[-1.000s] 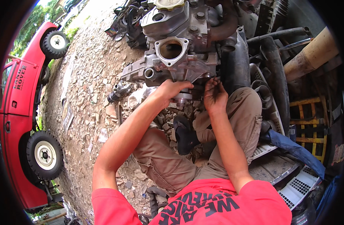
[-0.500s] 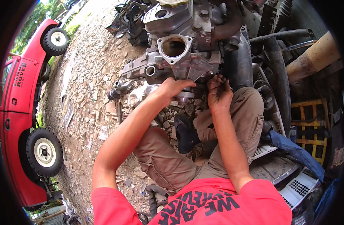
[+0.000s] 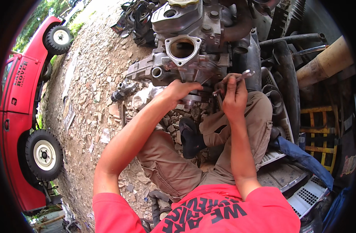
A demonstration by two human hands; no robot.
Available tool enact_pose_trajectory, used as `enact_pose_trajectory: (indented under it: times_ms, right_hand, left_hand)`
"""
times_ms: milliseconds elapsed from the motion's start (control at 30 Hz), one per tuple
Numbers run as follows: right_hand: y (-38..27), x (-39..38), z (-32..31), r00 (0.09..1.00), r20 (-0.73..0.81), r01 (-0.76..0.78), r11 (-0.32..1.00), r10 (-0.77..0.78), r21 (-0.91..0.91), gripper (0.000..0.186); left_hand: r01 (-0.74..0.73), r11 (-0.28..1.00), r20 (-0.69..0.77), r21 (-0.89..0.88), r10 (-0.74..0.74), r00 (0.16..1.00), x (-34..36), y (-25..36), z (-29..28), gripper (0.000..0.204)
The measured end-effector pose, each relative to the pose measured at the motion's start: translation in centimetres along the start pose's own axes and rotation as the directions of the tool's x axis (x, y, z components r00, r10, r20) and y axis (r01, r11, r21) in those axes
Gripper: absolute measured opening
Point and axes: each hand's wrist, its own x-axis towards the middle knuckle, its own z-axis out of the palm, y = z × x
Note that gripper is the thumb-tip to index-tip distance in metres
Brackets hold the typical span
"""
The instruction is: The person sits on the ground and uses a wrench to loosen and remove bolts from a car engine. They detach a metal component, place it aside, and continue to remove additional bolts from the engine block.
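The bare metal engine stands in front of me, with a three-cornered round opening on its face. At its lower edge my left hand is closed on the engine, thumb stretched along it above a round metal part. The other fingers of that hand are hidden. Just right of it, my right hand is closed round an open-ended wrench, whose jaw sticks out past the fingers. A second slim metal piece shows left of the right fingers; whether it belongs to the wrench I cannot tell.
My legs are bent around the engine on stony ground. A metal fitting lies left of it. Pipes, a bamboo pole and a white crate crowd the right. A red vehicle stands far left.
My right hand has drawn back and turned, and the wrench now shows above its fingers. The left hand keeps its place on the engine. The view has shifted slightly.
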Motion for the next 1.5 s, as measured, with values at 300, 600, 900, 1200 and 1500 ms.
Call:
enact_pose_trajectory:
  times_ms: [300, 600, 900, 1200, 1500]
  right_hand:
    - [5.2, 0.8, -2.5, 0.857, 0.010, -0.223, 0.354, 0.515, 0.908, 0.022]
    - [7.8, -0.1, -1.2, 0.754, 0.135, -0.176, -0.001, 0.643, 0.984, 0.013]
    - [8.1, -0.4, -0.6, 0.747, 0.076, -0.101, 0.000, 0.661, 0.995, 0.013]
    - [3.0, 0.1, 0.2, 0.913, -0.236, -0.135, 0.793, 0.332, 0.594, 0.011]
    - [-0.5, 0.8, -0.4, 0.989, 0.139, 0.079, 0.978, -0.052, -0.195, 0.019]
  left_hand:
    - [0.031, 1.000, -0.001, -0.004, -0.031, 1.000, 0.1, 0.1, 0.1, 0.041]
    - [0.031, 1.000, 0.000, 0.007, -0.031, 1.000, -0.3, 0.4, 0.1, 0.041]
    - [0.022, 1.000, 0.000, -0.002, -0.022, 1.000, 0.3, -0.1, -0.1, 0.042]
    - [0.027, 1.000, -0.004, 0.013, -0.027, 1.000, 0.4, -0.1, -0.1, 0.042]
    - [0.008, 1.000, 0.014, -0.014, -0.008, 1.000, 0.0, 0.0, 0.0, 0.041]
